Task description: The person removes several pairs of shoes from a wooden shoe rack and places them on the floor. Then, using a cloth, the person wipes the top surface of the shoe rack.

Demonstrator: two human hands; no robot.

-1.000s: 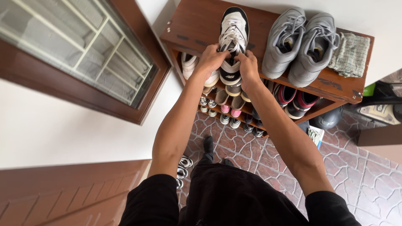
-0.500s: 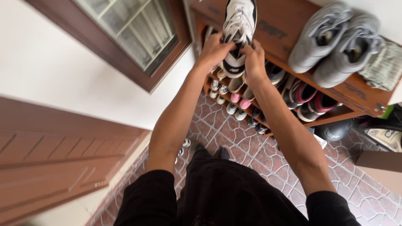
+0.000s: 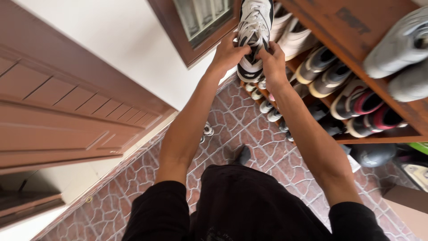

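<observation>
Overhead, the left hand (image 3: 227, 56) is gripping one side of a white and black sneaker (image 3: 253, 31), fingers closed on it. Beside it, the right hand (image 3: 273, 64) is clamping the other side, holding the sneaker against the brown shoe rack (image 3: 352, 40), beside grey sneakers (image 3: 401, 49).

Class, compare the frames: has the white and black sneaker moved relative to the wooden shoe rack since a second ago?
Cannot tell: the camera swung. Both hands still hold the white and black sneaker at the wooden shoe rack top's left end.
</observation>
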